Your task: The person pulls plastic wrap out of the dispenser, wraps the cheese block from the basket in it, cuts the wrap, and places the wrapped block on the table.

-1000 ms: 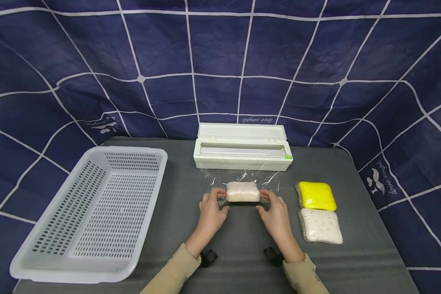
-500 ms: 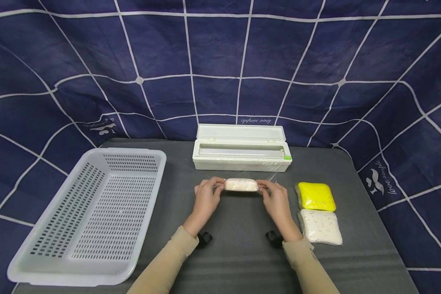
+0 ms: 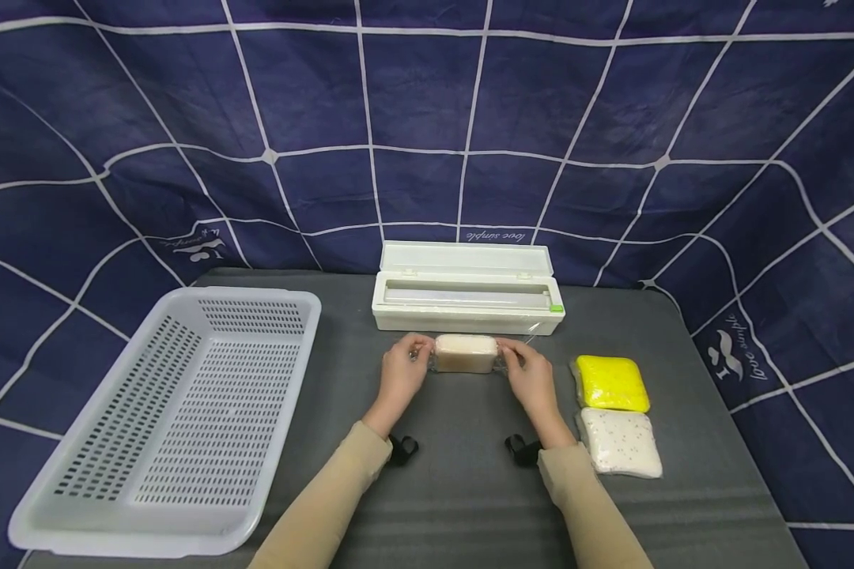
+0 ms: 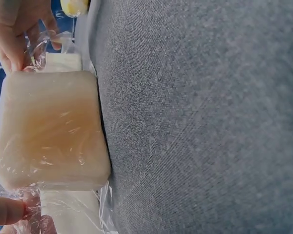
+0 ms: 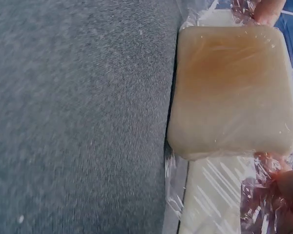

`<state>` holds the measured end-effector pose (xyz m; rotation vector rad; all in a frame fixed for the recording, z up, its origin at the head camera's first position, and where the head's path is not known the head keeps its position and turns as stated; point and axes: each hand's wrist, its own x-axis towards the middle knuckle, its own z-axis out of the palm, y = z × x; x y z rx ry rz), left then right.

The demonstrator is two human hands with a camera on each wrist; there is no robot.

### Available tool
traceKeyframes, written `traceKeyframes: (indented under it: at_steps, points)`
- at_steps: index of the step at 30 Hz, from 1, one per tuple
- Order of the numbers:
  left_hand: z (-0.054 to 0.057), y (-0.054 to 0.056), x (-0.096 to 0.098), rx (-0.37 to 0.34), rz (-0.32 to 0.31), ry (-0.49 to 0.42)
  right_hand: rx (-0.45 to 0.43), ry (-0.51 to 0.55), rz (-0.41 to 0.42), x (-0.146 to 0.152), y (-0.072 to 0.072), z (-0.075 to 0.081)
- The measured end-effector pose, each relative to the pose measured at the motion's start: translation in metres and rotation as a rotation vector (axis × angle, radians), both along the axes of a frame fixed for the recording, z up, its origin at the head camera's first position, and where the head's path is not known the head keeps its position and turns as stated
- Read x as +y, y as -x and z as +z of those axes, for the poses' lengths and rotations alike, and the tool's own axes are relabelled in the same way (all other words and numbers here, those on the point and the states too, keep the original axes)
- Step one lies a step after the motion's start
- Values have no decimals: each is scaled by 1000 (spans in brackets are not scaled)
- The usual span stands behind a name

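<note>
A pale, rounded block (image 3: 466, 356) with a tan patch on its near face is tipped up on edge in front of the dispenser box. Cling film (image 5: 263, 204) covers it and bunches at both ends. On the left side, my left hand (image 3: 403, 373) pinches the gathered film between thumb and fingers. Opposite it, my right hand (image 3: 530, 381) pinches the film at the other end. The left wrist view shows the tan face of the block close up, with the left thumb (image 4: 7, 210) at its lower corner.
Behind the block stands a white cling film dispenser (image 3: 468, 318), lid raised. A large white perforated basket (image 3: 306, 371) is at the left. To the right lie a film-wrapped yellow block (image 3: 612, 383) and a speckled white block (image 3: 621, 442) on the grey table (image 3: 462, 506).
The block has been lifted toward the dispenser and turned so its tan face shows. Both hands moved away from me with it, and the film once spread behind it is now gathered in.
</note>
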<state>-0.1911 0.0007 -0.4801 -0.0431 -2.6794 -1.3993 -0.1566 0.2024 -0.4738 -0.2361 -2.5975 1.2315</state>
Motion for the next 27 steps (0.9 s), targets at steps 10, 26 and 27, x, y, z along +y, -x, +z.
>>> traceKeyframes:
  at_steps: [10, 26, 27]
  points:
    - [2, 3, 9, 2, 41, 75, 13, 41, -113, -8, 10, -1]
    - [-3, -4, 9, 321, 47, 281, 329, -293, -88, -12, 10, -9]
    - [-3, -6, 9, 321, 35, 284, 337, -298, -82, -12, 9, -10]
